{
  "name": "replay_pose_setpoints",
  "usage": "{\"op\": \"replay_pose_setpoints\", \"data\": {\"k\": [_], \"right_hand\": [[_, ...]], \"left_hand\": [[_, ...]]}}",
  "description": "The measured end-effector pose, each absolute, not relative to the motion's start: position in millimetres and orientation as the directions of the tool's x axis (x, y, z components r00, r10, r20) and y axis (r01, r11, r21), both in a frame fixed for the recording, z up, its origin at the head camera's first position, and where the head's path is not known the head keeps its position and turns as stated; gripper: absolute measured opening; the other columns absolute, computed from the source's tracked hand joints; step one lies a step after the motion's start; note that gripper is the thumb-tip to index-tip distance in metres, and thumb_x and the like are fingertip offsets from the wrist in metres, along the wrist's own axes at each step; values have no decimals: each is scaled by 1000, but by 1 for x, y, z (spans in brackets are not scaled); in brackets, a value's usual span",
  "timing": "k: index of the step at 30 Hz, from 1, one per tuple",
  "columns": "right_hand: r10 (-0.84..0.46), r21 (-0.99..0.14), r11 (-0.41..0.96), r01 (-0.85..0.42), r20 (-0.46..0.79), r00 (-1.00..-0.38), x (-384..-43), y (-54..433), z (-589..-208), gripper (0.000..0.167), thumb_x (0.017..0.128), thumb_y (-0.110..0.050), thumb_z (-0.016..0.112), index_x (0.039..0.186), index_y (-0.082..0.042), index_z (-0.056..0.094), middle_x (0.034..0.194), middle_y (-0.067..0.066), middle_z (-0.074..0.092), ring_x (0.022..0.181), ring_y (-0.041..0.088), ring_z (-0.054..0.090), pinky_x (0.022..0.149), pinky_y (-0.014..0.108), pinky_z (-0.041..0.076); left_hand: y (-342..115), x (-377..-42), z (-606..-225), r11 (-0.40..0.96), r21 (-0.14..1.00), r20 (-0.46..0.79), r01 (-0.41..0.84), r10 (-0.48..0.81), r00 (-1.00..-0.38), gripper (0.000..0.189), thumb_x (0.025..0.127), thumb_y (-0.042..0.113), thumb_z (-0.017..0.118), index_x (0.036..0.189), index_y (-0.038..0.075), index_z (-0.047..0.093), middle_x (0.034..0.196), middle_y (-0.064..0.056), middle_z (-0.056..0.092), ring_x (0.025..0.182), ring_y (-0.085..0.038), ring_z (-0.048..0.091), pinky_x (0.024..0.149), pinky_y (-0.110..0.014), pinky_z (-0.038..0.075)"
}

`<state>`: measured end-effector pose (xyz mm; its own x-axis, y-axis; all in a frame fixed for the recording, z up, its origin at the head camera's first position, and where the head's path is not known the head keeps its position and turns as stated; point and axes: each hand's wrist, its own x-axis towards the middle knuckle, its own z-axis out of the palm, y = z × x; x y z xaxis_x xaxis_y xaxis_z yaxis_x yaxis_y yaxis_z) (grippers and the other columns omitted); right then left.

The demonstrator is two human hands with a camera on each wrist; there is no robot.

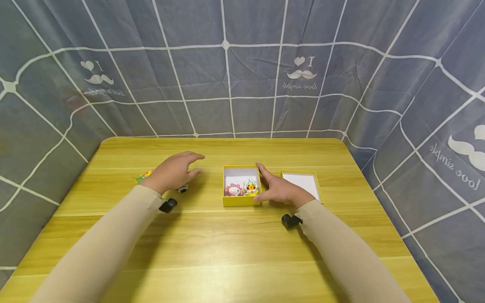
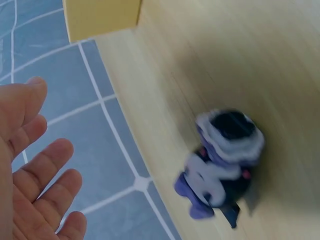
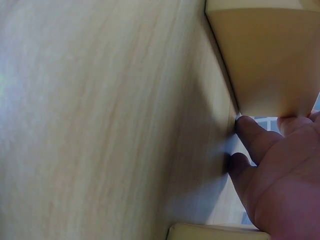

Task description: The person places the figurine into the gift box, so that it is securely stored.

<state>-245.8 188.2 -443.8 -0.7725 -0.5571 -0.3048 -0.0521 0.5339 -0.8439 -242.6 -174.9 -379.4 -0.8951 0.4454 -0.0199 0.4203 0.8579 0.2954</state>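
A small yellow box [image 1: 241, 201] with a white inside stands uncovered at the middle of the table. Inside it, along the near side, sit a pink-and-white figurine [image 1: 234, 190] and a yellow-faced figurine in a white-and-blue hood [image 1: 250, 187]. My right hand [image 1: 279, 189] touches the box's right side, thumb by the near corner and fingers toward the far one. Left of the box, my left hand [image 1: 176, 170] hovers over the table with fingers spread and nothing in them. A black, white and purple figurine [image 2: 220, 165] lies on the table beneath it, partly hidden in the head view.
The yellow box lid [image 1: 303, 183], white inside, lies right of the box, partly behind my right hand. Colourful green and yellow items [image 1: 143, 176] lie beyond my left wrist, mostly hidden. A grey checked curtain [image 1: 250, 75] surrounds the wooden table [image 1: 235, 256].
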Motion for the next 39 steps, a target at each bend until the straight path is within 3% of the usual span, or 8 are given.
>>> {"op": "replay_pose_setpoints", "data": {"k": [18,30,39], "right_hand": [[-587,-874,483,-44,-287,-757,-246,188,-444,135,84,-30,92,170,-27,-14,179,8,3,165,27,8,134,48,12],[-582,-869,493,-48,-288,-761,-246,187,-443,135,84,-31,91,170,-28,-14,179,5,1,165,25,7,134,48,11],[-583,-862,503,-66,-282,-762,-247,187,-444,135,85,-30,91,169,-27,-14,179,7,3,165,26,7,134,49,12]], "left_hand": [[-223,-240,-385,901,322,-127,292,347,-929,57,109,32,60,159,9,45,161,-25,45,148,-49,42,119,-66,37],[-248,-239,-388,913,334,-160,236,302,-940,69,107,49,58,160,6,44,162,-27,43,150,-51,38,121,-67,34],[-257,-236,-388,915,337,-166,222,290,-942,62,108,35,60,159,4,44,161,-29,43,149,-53,38,121,-68,33]]}}
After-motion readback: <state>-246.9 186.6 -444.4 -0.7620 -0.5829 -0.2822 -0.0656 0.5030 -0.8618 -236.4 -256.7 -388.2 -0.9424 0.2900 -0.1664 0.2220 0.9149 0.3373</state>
